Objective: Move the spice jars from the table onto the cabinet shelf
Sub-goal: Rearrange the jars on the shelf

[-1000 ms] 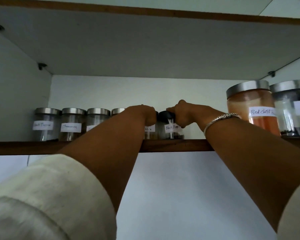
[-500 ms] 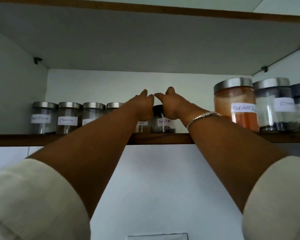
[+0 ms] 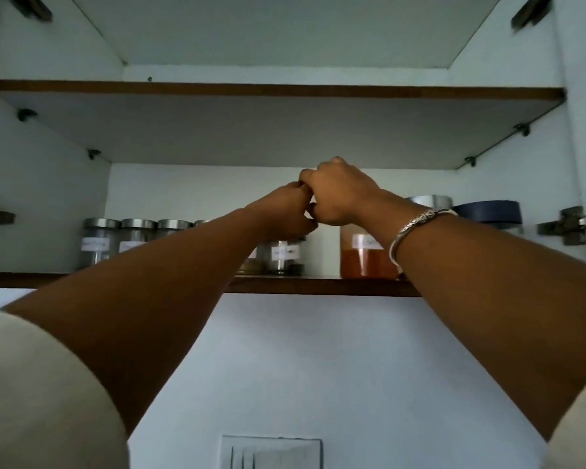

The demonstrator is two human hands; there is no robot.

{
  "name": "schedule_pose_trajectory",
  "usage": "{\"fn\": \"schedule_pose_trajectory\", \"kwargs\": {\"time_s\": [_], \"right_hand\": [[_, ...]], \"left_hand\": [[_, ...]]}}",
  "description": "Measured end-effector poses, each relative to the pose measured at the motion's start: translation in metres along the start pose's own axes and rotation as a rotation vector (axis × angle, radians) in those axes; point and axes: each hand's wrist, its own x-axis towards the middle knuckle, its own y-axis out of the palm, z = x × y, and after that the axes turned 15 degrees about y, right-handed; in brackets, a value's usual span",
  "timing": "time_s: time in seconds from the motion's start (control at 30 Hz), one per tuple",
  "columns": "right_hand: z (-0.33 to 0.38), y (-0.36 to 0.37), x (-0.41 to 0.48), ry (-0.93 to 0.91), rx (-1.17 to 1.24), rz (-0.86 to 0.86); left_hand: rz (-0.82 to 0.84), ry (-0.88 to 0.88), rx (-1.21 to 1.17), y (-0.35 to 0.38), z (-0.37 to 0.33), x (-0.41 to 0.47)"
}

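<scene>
Placing step, likely near its end. Spice jars [image 3: 136, 245] stand in a row on the cabinet shelf [image 3: 318, 286]. Left hand [image 3: 285, 211] curls over the end jar [image 3: 285, 257]; grip unclear. Right hand [image 3: 339, 194] is curled against it, nothing seen held. Next calls for withdrawing without knocking jars.

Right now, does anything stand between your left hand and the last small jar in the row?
Nothing visible does. The left hand hangs directly over the dark-lidded spice jar, fingers down at its lid; contact is unclear. The right hand touches the left hand from the right, above the jar, not in between.
</scene>
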Motion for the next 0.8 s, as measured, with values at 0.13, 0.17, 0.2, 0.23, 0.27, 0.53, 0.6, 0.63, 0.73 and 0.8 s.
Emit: {"fn": "schedule_pose_trajectory", "kwargs": {"time_s": [0.13, 0.17, 0.2, 0.23, 0.27, 0.53, 0.6, 0.63, 0.73, 0.8], "right_hand": [[-0.048, -0.028, -0.019, 0.043, 0.067, 0.019], [-0.06, -0.032, -0.024, 0.064, 0.068, 0.034], [-0.07, -0.034, -0.027, 0.086, 0.054, 0.028], [-0.081, -0.036, -0.031, 0.11, 0.028, 0.013], [-0.091, -0.037, -0.034, 0.142, 0.002, 0.013], [-0.121, -0.041, -0.043, 0.26, 0.066, 0.132], [-0.119, -0.038, -0.038, 0.234, 0.021, 0.133], [-0.118, -0.036, -0.035, 0.227, 0.011, 0.136], [-0.118, -0.028, -0.025, 0.236, 0.034, 0.168], [-0.119, -0.021, -0.02, 0.269, 0.082, 0.188]], "left_hand": [[-0.006, 0.023, -0.044, -0.004, -0.046, 0.027], [0.001, 0.033, -0.06, -0.005, -0.057, 0.033], [0.007, 0.041, -0.069, -0.006, -0.065, 0.038], [0.015, 0.042, -0.063, -0.008, -0.073, 0.043], [0.028, 0.035, -0.037, -0.008, -0.08, 0.048], [0.132, -0.064, 0.176, -0.021, -0.096, 0.065], [0.161, -0.088, 0.184, -0.021, -0.093, 0.068], [0.178, -0.096, 0.192, -0.019, -0.09, 0.07], [0.206, -0.102, 0.217, -0.009, -0.078, 0.072], [0.199, -0.099, 0.225, -0.004, -0.069, 0.073]]}}
